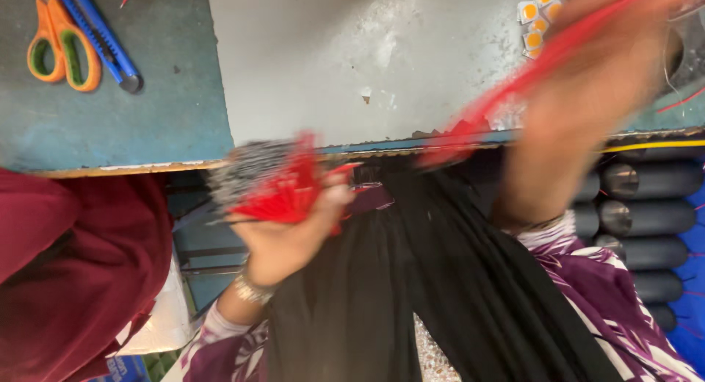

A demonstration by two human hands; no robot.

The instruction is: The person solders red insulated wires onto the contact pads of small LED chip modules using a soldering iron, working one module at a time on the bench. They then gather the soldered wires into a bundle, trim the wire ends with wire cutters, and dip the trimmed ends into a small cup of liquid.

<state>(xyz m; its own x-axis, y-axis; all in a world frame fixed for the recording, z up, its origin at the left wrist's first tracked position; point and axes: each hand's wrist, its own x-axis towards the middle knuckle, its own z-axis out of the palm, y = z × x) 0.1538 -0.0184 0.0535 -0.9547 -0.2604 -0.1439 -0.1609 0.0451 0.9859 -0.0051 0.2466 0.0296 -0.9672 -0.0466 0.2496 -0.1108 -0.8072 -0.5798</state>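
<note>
Gripping a fat bundle of red wires (283,195), the left hand (290,235) is curled tight around it, while the blurry right hand (580,95) pinches one red strand (514,84).

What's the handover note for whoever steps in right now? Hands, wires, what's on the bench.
Left hand: closed on a bundle of red wires, held below the bench edge.
Right hand: raised over the bench, motion-blurred, gripping a red wire strand.
Bench: orange-handled scissors and a blue utility knife far left; small orange-and-white square parts at the back.
Done and left: cannot tell from this view.
</note>
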